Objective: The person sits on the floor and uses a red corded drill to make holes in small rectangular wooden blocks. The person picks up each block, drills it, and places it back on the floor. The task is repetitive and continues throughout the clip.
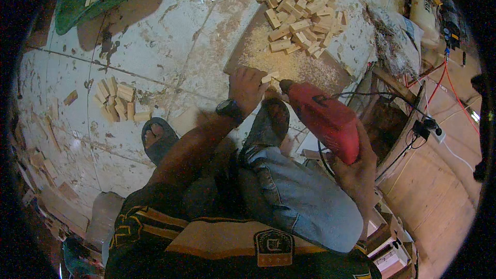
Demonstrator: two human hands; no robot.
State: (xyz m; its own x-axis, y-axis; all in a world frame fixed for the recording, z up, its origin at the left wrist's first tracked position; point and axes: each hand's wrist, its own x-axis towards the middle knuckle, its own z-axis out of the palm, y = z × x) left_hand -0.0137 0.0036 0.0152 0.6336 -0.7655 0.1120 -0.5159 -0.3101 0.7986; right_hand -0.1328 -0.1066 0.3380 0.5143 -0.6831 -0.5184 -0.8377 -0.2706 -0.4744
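My right hand (356,163) grips a red power drill (328,119) by its rear end, with its black chuck pointing toward my left hand. Between the fingers of my left hand (247,88) is a small light wooden block (269,77), held low over a brown board (248,41). The chuck is close to the block; whether the bit is inside the wood is too small to tell. Pale sawdust (281,59) covers the board around the block. Just beyond lies a heap of similar wooden blocks (302,10), some with small holes.
A smaller group of blocks (116,98) lies on the tiled floor at left, near my sandalled foot (157,137). A green container (98,0) with wood pieces stands at far left. A black cable (382,93) runs right to a power strip (426,126). A cream tank (426,13) stands far right.
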